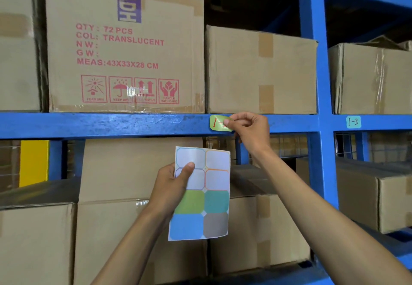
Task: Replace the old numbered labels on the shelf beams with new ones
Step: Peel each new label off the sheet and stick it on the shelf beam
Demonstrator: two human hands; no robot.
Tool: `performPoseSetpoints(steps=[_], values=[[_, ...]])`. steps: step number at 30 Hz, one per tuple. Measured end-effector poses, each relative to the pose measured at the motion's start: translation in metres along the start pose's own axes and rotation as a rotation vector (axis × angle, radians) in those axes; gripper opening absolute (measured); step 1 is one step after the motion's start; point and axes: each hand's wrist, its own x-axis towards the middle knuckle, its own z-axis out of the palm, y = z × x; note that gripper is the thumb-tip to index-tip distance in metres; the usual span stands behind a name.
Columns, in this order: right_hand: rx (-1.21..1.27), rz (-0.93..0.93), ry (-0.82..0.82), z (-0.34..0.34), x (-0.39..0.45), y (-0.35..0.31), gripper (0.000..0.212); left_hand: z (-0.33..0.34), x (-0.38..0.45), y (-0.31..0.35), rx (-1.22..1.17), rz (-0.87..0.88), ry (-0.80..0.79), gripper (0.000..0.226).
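A green label (217,123) with red handwriting starting "1-" sits on the blue shelf beam (111,125). My right hand (250,129) pinches the label's right end between thumb and fingers, hiding the rest of the number. My left hand (171,184) holds a sticker sheet (201,195) upright below the beam; its upper four spots are blank white, and green, teal, blue and grey stickers remain at the bottom. A teal label reading "1-3" (353,122) sticks on the beam in the bay to the right.
Cardboard boxes fill the shelves: a large printed one (124,46) and a plain one (260,70) above the beam, more below. A blue upright post (321,84) divides the bays. A yellow post (33,162) stands at lower left.
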Motion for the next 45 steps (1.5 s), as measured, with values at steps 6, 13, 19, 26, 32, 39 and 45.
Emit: performPoseSetpoints(steps=[6,13,19,26,32,39,45], values=[[-0.019,-0.020,0.004,0.003,0.013,0.008,0.012,0.001,0.007,-0.003,0.003,0.008,-0.041,0.025],[-0.043,-0.039,0.001,0.003,0.014,0.012,0.016,0.001,0.014,-0.011,0.026,-0.006,-0.062,0.026],[-0.060,-0.053,0.017,0.004,0.013,0.015,0.016,0.002,0.016,-0.013,0.034,-0.014,-0.049,0.027],[-0.081,-0.069,0.041,0.005,0.013,0.017,0.017,0.002,0.017,-0.015,0.026,-0.008,-0.054,0.026],[-0.106,-0.079,0.066,0.006,0.011,0.017,0.013,0.004,0.018,-0.015,0.025,-0.010,-0.051,0.026],[-0.291,-0.058,0.092,0.005,0.017,0.010,0.016,0.004,0.018,-0.016,0.001,-0.022,-0.045,0.024],[-0.636,-0.133,0.124,0.001,0.022,-0.005,0.024,0.002,0.017,-0.018,-0.006,-0.025,-0.037,0.025]])
